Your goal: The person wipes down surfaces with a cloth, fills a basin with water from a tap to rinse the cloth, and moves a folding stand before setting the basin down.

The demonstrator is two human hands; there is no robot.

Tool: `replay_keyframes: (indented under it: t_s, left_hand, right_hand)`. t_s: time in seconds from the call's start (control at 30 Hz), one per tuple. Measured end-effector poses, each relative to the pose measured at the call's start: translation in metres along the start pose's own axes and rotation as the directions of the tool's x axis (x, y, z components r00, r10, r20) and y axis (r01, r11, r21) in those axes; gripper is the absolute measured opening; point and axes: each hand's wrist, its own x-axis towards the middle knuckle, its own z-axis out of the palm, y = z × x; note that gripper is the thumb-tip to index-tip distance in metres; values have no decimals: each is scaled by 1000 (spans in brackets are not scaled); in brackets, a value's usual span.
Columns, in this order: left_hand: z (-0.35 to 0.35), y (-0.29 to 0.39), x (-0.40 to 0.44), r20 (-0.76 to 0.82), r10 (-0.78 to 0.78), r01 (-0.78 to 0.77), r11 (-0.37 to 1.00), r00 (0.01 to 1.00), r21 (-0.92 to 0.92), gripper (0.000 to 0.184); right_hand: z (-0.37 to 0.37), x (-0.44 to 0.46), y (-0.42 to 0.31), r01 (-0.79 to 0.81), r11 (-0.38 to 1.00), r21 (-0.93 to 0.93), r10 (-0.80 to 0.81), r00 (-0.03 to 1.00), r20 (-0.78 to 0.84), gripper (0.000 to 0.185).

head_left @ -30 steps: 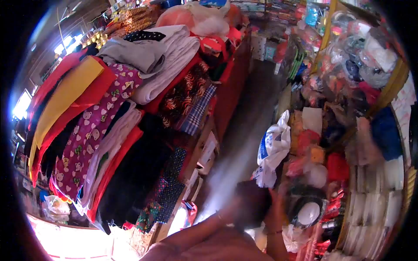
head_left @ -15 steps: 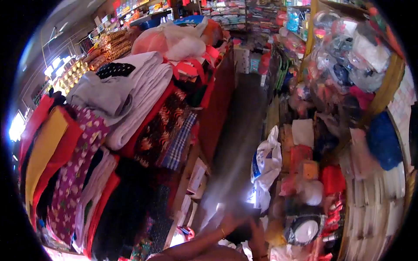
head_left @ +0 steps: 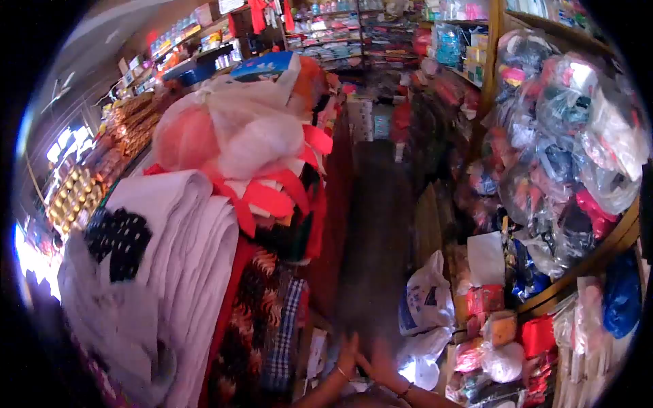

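Observation:
Low in the middle of the view, my left hand points upward over the aisle, its fingers stretched out and nothing visible in it. Close beside it is my right hand, blurred, with its thumb out towards my left hand and its fingers extended. No held object shows between them. A white plastic bag with blue print stands just beyond and to the right of my right hand. Left of my hands hangs blue checked cloth, next to dark patterned cloth.
Folded white cloth and a large translucent bag lie on the left pile. A dark aisle runs forward. Clear bags of goods hang at the right, above a red packet and stacked goods. Shelves stand behind.
The view has shifted forward along the aisle, and the left cloth pile looks nearer. The dark object earlier between my hands no longer shows. My hands are lower in the view.

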Motion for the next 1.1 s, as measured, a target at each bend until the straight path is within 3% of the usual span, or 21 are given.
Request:
replay_keyframes:
  t_s: [0.03,0.07,0.17,0.23,0.3,0.37,0.47,0.53,0.57,0.63,0.67,0.7,0.77,0.8,0.87,1.0,1.07,1.1]
  left_hand:
    - [-1,11,12,108,-113,142,939,988,-315,55]
    - [0,22,25,240,-187,295,760,953,-579,51]
    - [12,44,62,381,-227,423,695,896,-581,52]
    - [18,19,103,394,-226,431,693,891,-578,51]
    - [30,21,143,404,-220,433,697,888,-572,52]
    - [57,48,176,254,-188,294,819,949,-492,59]
    - [97,46,255,292,-116,239,870,949,-432,64]
    - [131,83,302,318,-91,202,920,944,-336,66]
    - [150,105,319,346,-94,180,957,934,-227,68]
    - [175,128,358,347,-148,220,959,926,-178,67]
    - [185,141,382,350,-167,232,961,922,-153,67]
    - [195,154,406,354,-187,245,961,917,-128,66]
    - [216,173,441,280,-145,186,975,949,-126,59]
    - [227,186,458,253,-128,163,979,959,-125,56]
    - [244,218,480,-1,-93,88,942,996,-325,62]
    - [261,197,568,-113,-108,63,936,988,-347,62]
    - [267,171,623,-278,-202,135,961,939,-242,60]
    - [272,170,647,-280,-202,135,961,938,-242,60]
  right_hand:
    - [-4,21,-1,14,998,63,-14,1000,7,79]
    - [-5,39,2,9,998,60,-9,1000,2,79]
    - [-19,86,12,-60,998,36,59,998,32,78]
    - [-41,126,12,-118,967,224,91,988,127,75]
    - [-47,164,29,-99,982,161,79,989,123,72]
    - [-53,202,57,-78,993,89,67,990,120,69]
    - [-61,270,121,-121,974,190,97,987,129,63]
    - [-89,318,158,-372,852,368,277,917,286,58]
    - [-117,343,158,-370,856,363,270,916,298,58]
    - [-160,388,153,-596,559,577,365,801,474,54]
    - [-130,396,227,-464,738,489,322,880,349,52]
    - [-148,422,219,-461,738,493,315,881,353,52]
    - [-197,474,186,-588,707,393,374,783,497,57]
    - [-196,494,190,-587,710,389,369,781,505,57]
    - [-181,529,208,-510,677,531,260,841,475,54]
    - [-149,592,268,-473,733,488,254,857,449,63]
    - [-160,632,270,-563,516,645,200,812,549,64]
    - [-154,654,284,-564,516,645,198,811,550,64]
